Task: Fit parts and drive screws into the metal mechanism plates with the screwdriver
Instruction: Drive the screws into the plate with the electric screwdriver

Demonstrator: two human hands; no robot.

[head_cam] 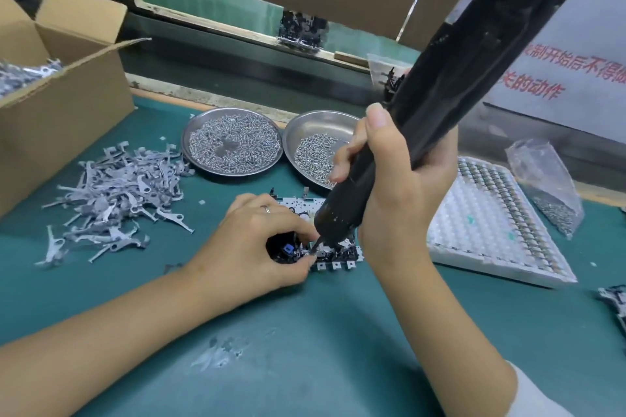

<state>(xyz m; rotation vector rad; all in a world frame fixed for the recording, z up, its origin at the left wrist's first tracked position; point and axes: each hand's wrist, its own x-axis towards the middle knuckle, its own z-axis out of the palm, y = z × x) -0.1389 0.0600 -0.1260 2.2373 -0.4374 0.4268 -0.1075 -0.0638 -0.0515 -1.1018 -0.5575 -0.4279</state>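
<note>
A metal mechanism plate [338, 259] with black parts and a small blue piece lies on the green mat at the centre. My left hand [261, 240] curls over its left side, fingers pinching at the plate beside the bit. My right hand [396, 186] grips a long black electric screwdriver [440, 91], tilted up to the right. Its bit touches the plate near my left fingertips. Most of the plate is hidden under both hands.
Two steel dishes of screws [233, 142] [315, 145] sit behind the plate. A heap of grey metal levers [115, 193] lies left, beside an open cardboard box [64, 91]. A white tray of small parts [491, 217] and a plastic bag [545, 183] are right.
</note>
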